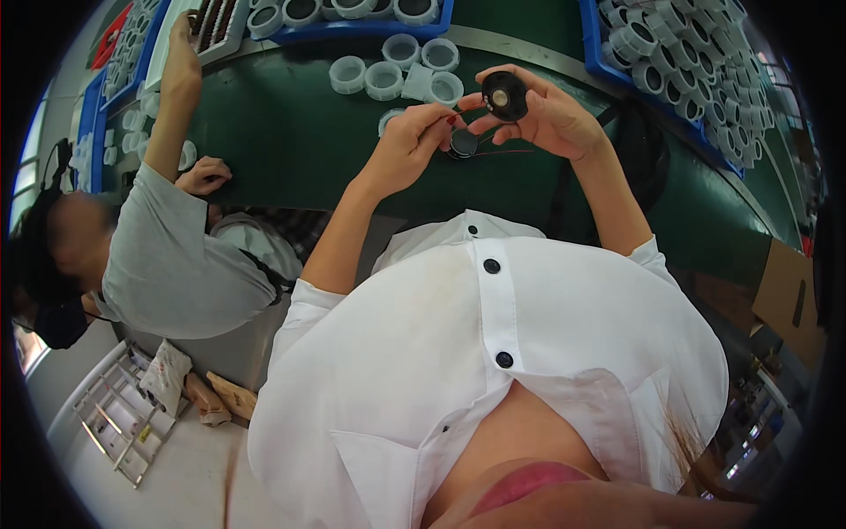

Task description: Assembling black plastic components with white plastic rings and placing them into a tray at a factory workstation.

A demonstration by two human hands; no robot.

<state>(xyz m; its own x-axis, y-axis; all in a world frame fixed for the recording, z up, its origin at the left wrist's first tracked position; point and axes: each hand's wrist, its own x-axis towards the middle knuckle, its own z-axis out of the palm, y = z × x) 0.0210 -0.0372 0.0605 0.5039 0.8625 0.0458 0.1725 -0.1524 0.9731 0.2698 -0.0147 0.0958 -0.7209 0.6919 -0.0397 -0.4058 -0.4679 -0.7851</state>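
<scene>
Your right hand [551,115] holds a black disc [505,95] by its edge above a dark green tabletop [282,115]; your left hand [410,145], just left of the disc, seems to pinch a thin red wire [469,110]. Far left of the disc, a co-worker [181,256] is at the same tabletop. Beyond the disc, leftward, a blue tray [370,35] holds white rings; rightward, another blue tray [592,44] is heaped with more. Below the disc, your left fingers partly hide a second round part [463,144]; the wire's ends are unclear.

The disc [505,95] in the right hand [557,121] looks smooth plastic; beyond the left hand [408,145], cups [384,81] look milky plastic.
</scene>
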